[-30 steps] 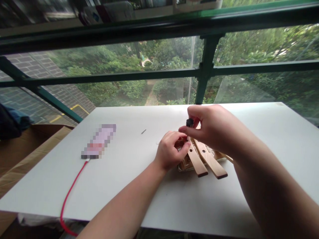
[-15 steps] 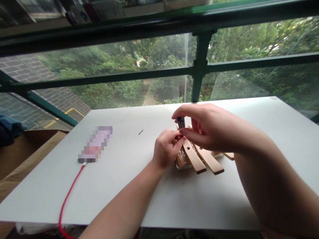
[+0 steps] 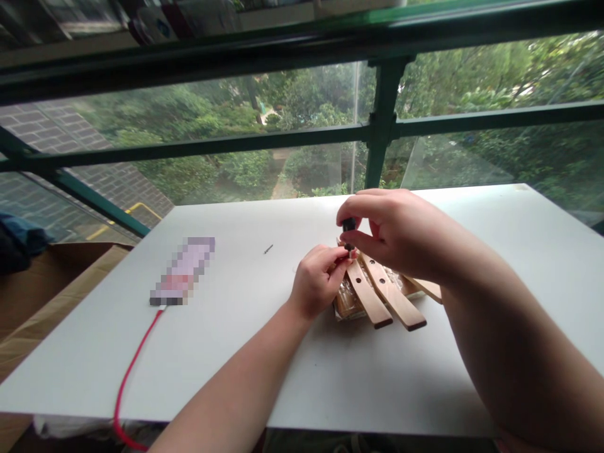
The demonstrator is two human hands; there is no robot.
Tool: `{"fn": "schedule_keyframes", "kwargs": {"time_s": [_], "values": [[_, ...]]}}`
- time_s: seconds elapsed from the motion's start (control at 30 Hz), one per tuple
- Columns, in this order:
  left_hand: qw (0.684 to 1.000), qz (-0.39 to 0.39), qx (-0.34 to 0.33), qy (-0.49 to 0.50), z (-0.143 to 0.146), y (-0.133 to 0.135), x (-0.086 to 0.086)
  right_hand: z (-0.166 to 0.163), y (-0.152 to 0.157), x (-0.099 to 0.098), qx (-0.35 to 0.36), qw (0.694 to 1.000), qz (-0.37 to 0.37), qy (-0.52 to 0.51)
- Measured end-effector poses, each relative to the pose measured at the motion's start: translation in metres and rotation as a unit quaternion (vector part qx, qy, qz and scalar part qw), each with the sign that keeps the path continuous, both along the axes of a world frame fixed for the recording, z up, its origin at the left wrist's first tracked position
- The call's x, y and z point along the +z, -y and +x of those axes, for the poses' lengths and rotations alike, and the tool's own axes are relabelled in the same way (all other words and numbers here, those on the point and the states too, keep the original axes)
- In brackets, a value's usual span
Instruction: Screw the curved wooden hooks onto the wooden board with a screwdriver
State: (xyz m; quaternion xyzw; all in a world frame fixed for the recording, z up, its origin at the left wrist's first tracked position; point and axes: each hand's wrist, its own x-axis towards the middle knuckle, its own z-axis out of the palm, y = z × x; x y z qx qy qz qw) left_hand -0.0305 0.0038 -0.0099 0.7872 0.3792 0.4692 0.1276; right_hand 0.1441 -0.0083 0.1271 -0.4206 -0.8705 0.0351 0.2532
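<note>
At the far left of our left grip, well apart from it, a blurred-out flat slab (image 3: 183, 272), perhaps a phone, lies with a red cable (image 3: 126, 372) running from its near end; we judge it was set there to leave the working side free. Nearer the grip, just left and a little beyond, a small screw-like piece (image 3: 268, 249) lies loose on the worktop (image 3: 226, 352), probably put within easy reach.

Our left hand (image 3: 315, 282) brings finger and thumb near together at the far end of the left slat (image 3: 368, 296), likely to steady it; whether they close on wood, on something small, or merely rest there, we cannot tell. Just right of and below that grip, a film-wrapped package (image 3: 348, 305) sits under the slats, seemingly as a raised support. Directly above the left fingertips, our right hand (image 3: 396, 226) has thumb and fingers wrapped around a black-handled driver (image 3: 348, 225), apparently to keep it lined up over the slat's end.

The driver's long axis is near upright, tip downward. The left slat slants from the left fingertips towards us and rightward, its near end jutting past the package. Beside it, the middle slat (image 3: 392, 293) runs almost parallel. Below the right wrist, another slat (image 3: 427, 289) points the same general way, partly hidden by the forearm.
</note>
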Motion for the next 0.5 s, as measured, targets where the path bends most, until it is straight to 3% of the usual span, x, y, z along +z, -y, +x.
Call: {"fn": "schedule_keyframes", "kwargs": {"time_s": [0.23,0.5], "values": [[1.000,0.014,0.004,-0.002,-0.0017,0.0008,0.0006,-0.0029,-0.0050,-0.0063,-0.073,0.997,0.032,-0.022],[0.998,0.009,0.052,0.021,0.0014,0.0008,0.0002,-0.0067,-0.0050,-0.0081,-0.081,0.996,0.040,-0.015]]}}
